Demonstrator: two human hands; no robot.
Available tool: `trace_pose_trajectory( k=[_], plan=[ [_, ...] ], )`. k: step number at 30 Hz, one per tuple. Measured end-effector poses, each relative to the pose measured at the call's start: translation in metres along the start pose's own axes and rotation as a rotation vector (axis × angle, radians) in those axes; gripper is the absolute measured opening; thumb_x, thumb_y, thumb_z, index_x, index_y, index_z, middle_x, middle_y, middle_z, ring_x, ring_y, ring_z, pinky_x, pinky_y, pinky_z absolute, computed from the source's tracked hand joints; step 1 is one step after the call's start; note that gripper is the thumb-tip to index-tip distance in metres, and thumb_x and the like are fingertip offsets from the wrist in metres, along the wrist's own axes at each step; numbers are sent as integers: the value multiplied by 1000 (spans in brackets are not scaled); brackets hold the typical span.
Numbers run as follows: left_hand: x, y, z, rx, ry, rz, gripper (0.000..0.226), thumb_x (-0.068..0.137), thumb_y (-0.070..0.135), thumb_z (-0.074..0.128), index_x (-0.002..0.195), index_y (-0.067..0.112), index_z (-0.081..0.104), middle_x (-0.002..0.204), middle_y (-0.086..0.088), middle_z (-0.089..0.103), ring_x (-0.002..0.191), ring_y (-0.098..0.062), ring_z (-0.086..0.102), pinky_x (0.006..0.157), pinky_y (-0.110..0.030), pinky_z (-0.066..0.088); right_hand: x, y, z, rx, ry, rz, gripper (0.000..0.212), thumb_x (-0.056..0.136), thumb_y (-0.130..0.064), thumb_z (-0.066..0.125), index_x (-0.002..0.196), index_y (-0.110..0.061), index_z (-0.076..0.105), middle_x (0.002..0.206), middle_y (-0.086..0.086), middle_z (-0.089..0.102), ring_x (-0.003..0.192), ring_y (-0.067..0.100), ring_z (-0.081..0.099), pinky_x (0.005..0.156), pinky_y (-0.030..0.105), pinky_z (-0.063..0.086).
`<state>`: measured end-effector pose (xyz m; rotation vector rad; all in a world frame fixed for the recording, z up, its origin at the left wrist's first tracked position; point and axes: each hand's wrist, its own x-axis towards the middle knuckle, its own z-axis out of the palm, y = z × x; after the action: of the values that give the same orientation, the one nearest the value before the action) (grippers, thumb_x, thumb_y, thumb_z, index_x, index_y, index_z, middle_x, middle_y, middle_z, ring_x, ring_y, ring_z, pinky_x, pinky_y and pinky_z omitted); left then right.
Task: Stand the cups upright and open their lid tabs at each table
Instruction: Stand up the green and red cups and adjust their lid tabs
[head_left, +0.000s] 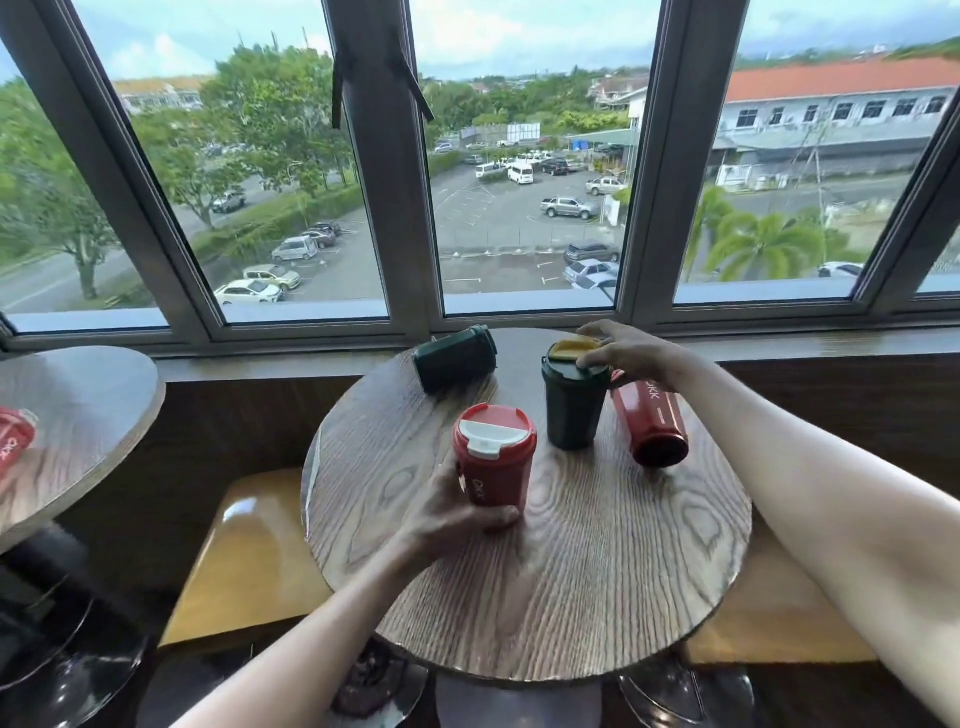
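Tall windows overlooking a car park and tree-lined road frame a round wood-grain table (545, 597), where a person works on four lidded cups. Nearest the camera, a red cup with a white lid tab (493, 457) stands upright, its tab lying flat; the left hand (457, 512) curls around its lower body, thumb across the front near the base. Beyond it, a dark green cup with a yellow tab (574, 400) also stands upright, the yellow tab raised at the far side of its lid. The right hand (623, 353) rests on that lid, fingers spread loosely over the rim and touching the tab, closed on nothing. Just right of that cup, a second red cup (652, 423) lies on its side, base toward the camera, partly behind the right wrist. At the table's far edge, a second dark green cup (454, 358) lies on its side near the window sill. On a neighbouring table (78, 415) at left, part of another red cup (15, 439) shows at the frame edge.
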<state>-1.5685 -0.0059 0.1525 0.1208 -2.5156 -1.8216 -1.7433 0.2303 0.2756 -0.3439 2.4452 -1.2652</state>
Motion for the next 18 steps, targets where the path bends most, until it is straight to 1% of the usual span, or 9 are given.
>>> trace_pose_trajectory(
  k=[2, 4, 5, 7, 9, 12, 14, 16, 18],
  plan=[
    [2, -2, 1, 45, 27, 7, 83, 51, 24, 93, 125, 22, 55, 109, -3, 73, 103, -20, 69, 89, -36, 56, 4, 5, -3, 26, -72, -3, 35, 81, -20, 71, 114, -17, 61, 110, 13, 60, 95, 22, 57, 80, 37, 51],
    [1, -2, 2, 71, 58, 14, 78, 52, 27, 94, 118, 35, 54, 107, 5, 72, 101, -9, 68, 89, -30, 55, 6, 9, -4, 75, -104, -21, 16, 83, -18, 70, 98, -18, 66, 100, 9, 59, 89, 20, 56, 81, 35, 48],
    [2, -3, 3, 79, 64, 20, 75, 53, 24, 94, 114, 38, 53, 106, 8, 71, 100, -5, 67, 88, -26, 54, 9, 11, -5, 97, -101, -30, 12, 83, -16, 69, 94, -18, 65, 96, 6, 59, 85, 19, 56, 81, 35, 48],
    [3, -5, 3, 105, 65, 18, 70, 55, 20, 94, 108, 42, 52, 102, 14, 70, 97, 0, 66, 87, -20, 52, 10, 14, -5, 124, -88, -47, 15, 84, -14, 68, 98, -15, 64, 90, 4, 57, 78, 18, 56, 75, 33, 49],
    [5, -4, 2, 112, 63, 17, 70, 55, 21, 94, 108, 41, 53, 101, 15, 71, 96, 2, 66, 87, -21, 53, 12, 16, -4, 135, -84, -52, 20, 84, -14, 68, 103, -14, 61, 88, 3, 55, 74, 16, 54, 69, 31, 49],
    [6, -4, 1, 130, 32, 22, 77, 54, 33, 94, 122, 29, 57, 105, 9, 73, 101, -4, 67, 94, -34, 54, 15, 16, -2, 137, -56, -62, 36, 76, -19, 73, 107, -5, 60, 93, 6, 55, 78, 18, 53, 65, 32, 48],
    [6, -4, 1, 153, 36, 28, 82, 53, 35, 93, 126, 23, 57, 107, 8, 73, 102, -6, 68, 94, -37, 54, 18, 15, 0, 141, -36, -77, 47, 70, -23, 75, 112, -7, 62, 97, 7, 58, 83, 19, 54, 67, 34, 48],
    [6, -3, 1, 168, 60, 42, 83, 54, 33, 93, 127, 22, 56, 106, 9, 72, 100, -4, 67, 92, -32, 54, 20, 12, 3, 143, -32, -102, 42, 74, -20, 75, 112, -11, 63, 98, 7, 59, 84, 18, 55, 69, 36, 47],
    [5, -3, 2, 184, 76, 61, 80, 56, 29, 93, 126, 22, 55, 103, 12, 71, 96, 1, 65, 87, -21, 53, 22, 6, 9, 126, -35, -122, 37, 79, -15, 73, 115, -13, 63, 101, 7, 60, 86, 18, 55, 70, 35, 47]
  ],
)
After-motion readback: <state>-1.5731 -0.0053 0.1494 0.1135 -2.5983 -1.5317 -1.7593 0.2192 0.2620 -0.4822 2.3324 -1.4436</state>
